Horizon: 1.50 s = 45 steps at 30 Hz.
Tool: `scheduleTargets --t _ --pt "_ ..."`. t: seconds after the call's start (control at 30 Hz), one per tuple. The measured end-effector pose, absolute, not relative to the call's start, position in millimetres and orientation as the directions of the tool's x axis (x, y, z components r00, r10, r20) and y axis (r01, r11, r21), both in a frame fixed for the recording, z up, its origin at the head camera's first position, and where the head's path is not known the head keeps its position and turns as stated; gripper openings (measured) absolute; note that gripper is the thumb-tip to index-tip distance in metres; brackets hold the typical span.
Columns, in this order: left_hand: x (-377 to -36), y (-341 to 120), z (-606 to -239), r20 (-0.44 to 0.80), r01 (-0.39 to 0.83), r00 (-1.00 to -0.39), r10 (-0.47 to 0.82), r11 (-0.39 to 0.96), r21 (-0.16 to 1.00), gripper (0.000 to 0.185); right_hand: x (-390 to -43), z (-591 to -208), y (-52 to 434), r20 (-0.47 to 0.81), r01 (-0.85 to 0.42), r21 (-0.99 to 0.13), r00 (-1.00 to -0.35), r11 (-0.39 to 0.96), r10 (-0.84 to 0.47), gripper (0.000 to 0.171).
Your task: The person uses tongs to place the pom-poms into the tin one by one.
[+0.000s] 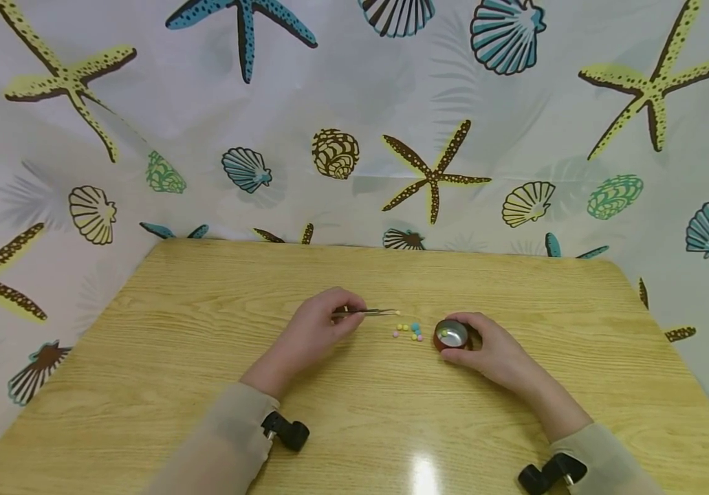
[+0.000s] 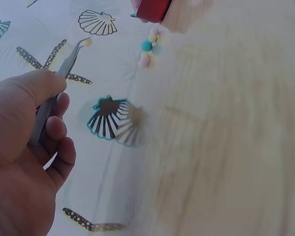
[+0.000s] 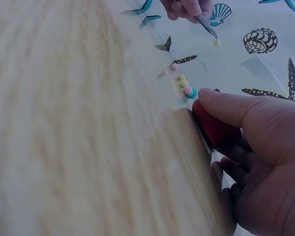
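My left hand [image 1: 318, 328] grips a pair of grey bent-tip tweezers [image 2: 51, 93] between thumb and fingers. A small pale yellow bead [image 2: 88, 42] sits at the tweezer tips. Just right of the tips, several small beads [image 1: 406, 327] in yellow, pink and blue lie loosely grouped on the table. Beyond them, my right hand [image 1: 503, 354] holds a small round cup [image 1: 455, 336], red outside and shiny metal inside, between thumb and fingers. The cup is upright on the table, its opening facing up. A yellow-green bead [image 1: 444, 333] lies inside it.
The wooden table [image 1: 218, 302] extends around both hands. A white cloth [image 1: 354, 89] printed with shells and starfish hangs behind and along its sides. Small black devices, one on the left sleeve [image 1: 224, 436] and one on the right sleeve [image 1: 611, 457], stick out at the wrists.
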State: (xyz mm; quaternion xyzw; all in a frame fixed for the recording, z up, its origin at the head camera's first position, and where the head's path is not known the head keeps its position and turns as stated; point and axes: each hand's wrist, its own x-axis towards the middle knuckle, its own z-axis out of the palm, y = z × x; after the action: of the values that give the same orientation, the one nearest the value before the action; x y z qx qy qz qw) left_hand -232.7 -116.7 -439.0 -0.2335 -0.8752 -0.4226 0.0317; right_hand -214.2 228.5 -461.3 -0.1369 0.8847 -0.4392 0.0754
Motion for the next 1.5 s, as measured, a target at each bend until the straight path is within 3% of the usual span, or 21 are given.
scheduleTargets --t 0.33,0.7,1.5 --pt "-235.3 -82.9 -434.9 0.291 0.481 -0.865 0.408 0.513 0.711 0.010 -217.0 -461.2 226.8 -0.002 -0.189 -0.799 -0.948 0.570 -0.318 0.064" --pt "-235.0 -51.3 -436.7 0.262 0.465 -0.877 0.403 0.578 0.670 0.007 -218.2 -460.3 224.4 0.009 -0.203 -0.795 -0.946 0.571 -0.324 0.064" --pt "-232.4 -36.2 -440.1 0.261 0.509 -0.858 0.443 0.660 0.553 0.010 -216.0 -462.2 228.7 0.000 -0.186 -0.793 -0.952 0.580 -0.306 0.063"
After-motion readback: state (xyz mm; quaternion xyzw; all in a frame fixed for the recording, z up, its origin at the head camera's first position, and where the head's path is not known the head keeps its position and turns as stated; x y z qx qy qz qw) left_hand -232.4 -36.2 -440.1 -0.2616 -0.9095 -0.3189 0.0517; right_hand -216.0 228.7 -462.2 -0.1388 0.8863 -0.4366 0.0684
